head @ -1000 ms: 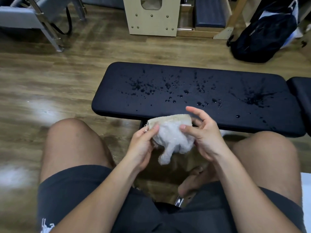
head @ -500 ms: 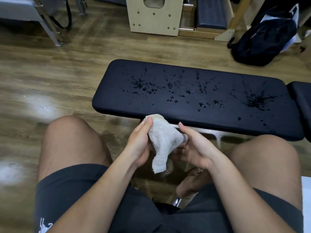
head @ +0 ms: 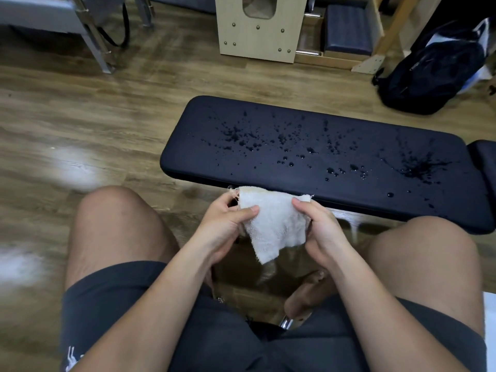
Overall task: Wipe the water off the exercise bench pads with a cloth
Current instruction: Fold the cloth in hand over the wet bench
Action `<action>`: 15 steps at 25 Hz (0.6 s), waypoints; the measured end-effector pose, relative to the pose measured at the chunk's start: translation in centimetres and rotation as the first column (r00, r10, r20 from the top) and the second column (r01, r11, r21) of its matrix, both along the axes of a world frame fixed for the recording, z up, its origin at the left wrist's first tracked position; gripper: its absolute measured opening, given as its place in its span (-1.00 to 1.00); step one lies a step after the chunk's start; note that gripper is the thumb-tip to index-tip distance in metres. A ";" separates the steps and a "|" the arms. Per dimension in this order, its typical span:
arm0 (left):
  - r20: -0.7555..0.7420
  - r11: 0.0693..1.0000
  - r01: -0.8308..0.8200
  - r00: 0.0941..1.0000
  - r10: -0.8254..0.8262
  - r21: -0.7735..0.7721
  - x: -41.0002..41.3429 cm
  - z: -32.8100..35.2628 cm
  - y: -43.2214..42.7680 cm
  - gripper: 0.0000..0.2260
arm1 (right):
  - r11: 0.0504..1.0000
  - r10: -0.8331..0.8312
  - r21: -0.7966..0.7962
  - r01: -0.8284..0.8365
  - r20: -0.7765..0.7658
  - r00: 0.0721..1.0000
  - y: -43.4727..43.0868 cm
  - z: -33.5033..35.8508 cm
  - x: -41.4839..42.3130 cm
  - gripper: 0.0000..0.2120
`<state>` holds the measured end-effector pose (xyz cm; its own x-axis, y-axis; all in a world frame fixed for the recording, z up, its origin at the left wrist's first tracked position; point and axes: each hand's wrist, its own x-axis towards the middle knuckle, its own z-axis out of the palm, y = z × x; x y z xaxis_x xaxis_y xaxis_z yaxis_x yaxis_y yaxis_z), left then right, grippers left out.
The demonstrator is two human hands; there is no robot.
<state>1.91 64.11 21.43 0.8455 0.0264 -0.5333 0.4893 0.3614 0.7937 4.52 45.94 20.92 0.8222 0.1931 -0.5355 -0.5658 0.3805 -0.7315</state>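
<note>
— Where is the cloth?
— The cloth (head: 273, 224) hangs between the person's two hands, at six o'clock from the pad (head: 308, 116). Its top edge overlaps the pad's near edge in view; whether they touch cannot be told

— How do the fingers stand?
— The left hand (head: 222, 229) pinches the upper left corner, with the thumb pressed flat on the front face and the other fingers curled behind. The right hand (head: 319, 229) pinches the upper right corner the same way: thumb on top, fingers folded under the fabric and mostly hidden

— And the cloth itself?
— Off-white terry, nubbly, with a frayed tan hem along the top. It is stretched flat between the thumbs and tapers to a loose point at six o'clock

— The pad?
— A long slab with rounded corners, in smooth, matte, dark vinyl. Drops (head: 330, 170) bead across it, thickest in a splash toward three o'clock. A second pad (head: 485, 162) of the same stuff sits just beside its right end

— Around it?
— A wood-grain floor (head: 80, 116), a black backpack (head: 434, 73) at two o'clock, and a pale wooden box (head: 257, 36) with brass studs at twelve
</note>
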 end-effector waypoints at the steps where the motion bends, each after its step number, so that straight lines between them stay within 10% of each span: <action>1: 0.007 0.988 -0.012 1.000 0.011 0.156 -0.1 -0.5 0.2 -0.37 | 0.999 -0.015 -0.039 0.016 0.026 1.000 0.0 -0.3 0.1 -0.82; 10: 0.235 0.476 -0.014 0.882 -0.409 0.879 -0.5 -2.6 0.8 -0.60 | 0.952 0.147 -0.297 -0.073 0.233 0.961 1.1 -0.9 0.0 -0.46; 13: 0.241 0.389 -0.076 0.886 -0.397 0.918 -0.7 -2.6 1.5 -0.79 | 0.517 0.655 -0.796 -0.315 0.131 0.744 1.5 -2.3 -0.5 -0.54; 15: 0.176 0.378 -0.019 0.906 -0.385 0.925 -1.0 -2.2 2.2 -0.80 | 0.337 0.708 -0.901 -0.273 0.051 0.705 1.9 -2.6 -0.4 -0.76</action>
